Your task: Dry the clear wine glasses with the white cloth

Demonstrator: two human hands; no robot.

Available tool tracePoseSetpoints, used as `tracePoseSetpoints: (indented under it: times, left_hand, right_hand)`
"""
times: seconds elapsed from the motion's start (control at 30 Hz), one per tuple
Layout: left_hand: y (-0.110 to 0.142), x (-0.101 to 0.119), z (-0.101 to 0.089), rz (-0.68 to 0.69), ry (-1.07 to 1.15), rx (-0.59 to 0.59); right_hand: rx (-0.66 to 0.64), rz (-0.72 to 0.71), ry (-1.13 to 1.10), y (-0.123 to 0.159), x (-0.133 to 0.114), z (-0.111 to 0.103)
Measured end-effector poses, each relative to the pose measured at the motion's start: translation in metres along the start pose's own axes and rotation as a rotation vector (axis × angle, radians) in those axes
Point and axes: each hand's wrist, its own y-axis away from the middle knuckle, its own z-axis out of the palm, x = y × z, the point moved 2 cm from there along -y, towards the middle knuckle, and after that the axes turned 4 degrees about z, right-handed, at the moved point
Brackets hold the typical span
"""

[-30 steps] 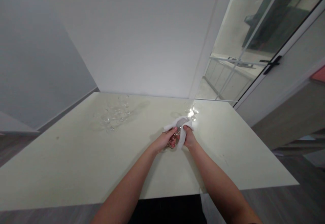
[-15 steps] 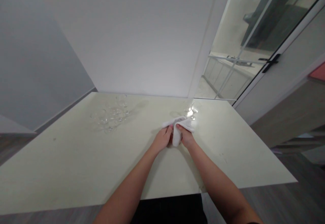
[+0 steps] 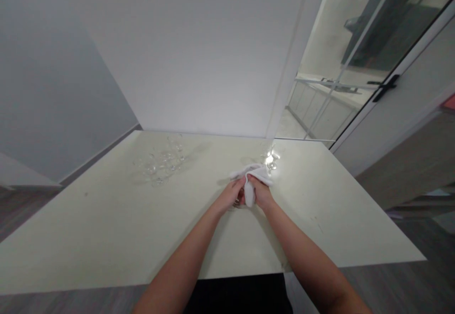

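Note:
Near the middle of the table, my left hand (image 3: 228, 195) is closed around a clear glass (image 3: 238, 204), mostly hidden by the fingers; a shiny rounded edge shows below them. My right hand (image 3: 261, 193) grips a white cloth (image 3: 250, 195) that is wrapped against the glass between both hands. The cloth's far folds spread out beyond my fingertips. Just past the cloth, clear stemmed glassware (image 3: 272, 165) stands in a bright reflection.
Several clear stemmed glasses (image 3: 163, 161) are grouped at the back left of the pale table (image 3: 117, 228). A white wall (image 3: 199, 67) rises at the table's far edge. Right of it is a glazed door with a black handle (image 3: 386, 88).
My hands have drawn slightly closer together, and the cloth's hanging fold has shifted. More of the glass's lower edge shows below my left hand. The view has turned slightly left.

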Motion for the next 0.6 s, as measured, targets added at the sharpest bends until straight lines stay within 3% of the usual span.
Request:
tracePoseSetpoints:
  times: [0.07,0.1,0.2,0.27,0.33,0.47,0.53,0.6]
  left_hand:
    - [0.0005,0.0023,-0.0011,0.065,-0.060,0.113]
    - [0.0012,0.0019,-0.0001,0.042,-0.042,0.105]
    - [0.0031,-0.0028,0.0058,-0.121,0.120,-0.084]
    - [0.0023,-0.0055,0.0075,-0.144,0.147,-0.144]
    - [-0.0009,-0.0070,0.0060,-0.079,0.079,-0.070]
    - [-0.0045,-0.0042,0.0035,0.096,-0.078,0.109]
    - [-0.0020,-0.0017,0.0044,0.095,-0.085,0.111]
    - [0.0022,-0.0003,0.0062,-0.001,0.002,0.042]
  right_hand:
    - [0.039,-0.016,0.008,0.0006,-0.0008,0.0002]
    - [0.041,-0.007,0.002,0.0010,-0.0014,-0.0005]
    - [-0.036,0.055,-0.048,0.0022,-0.0039,-0.0045]
    - [-0.112,0.088,-0.069,0.0029,-0.0053,-0.0060]
    - [-0.136,0.097,-0.046,0.0030,-0.0058,-0.0053]
    - [0.049,-0.026,-0.038,0.0009,-0.0072,-0.0020]
    - [0.082,-0.046,-0.038,0.0002,-0.0076,-0.0014]
    - [0.042,0.014,-0.030,0.0001,-0.0070,-0.0028]
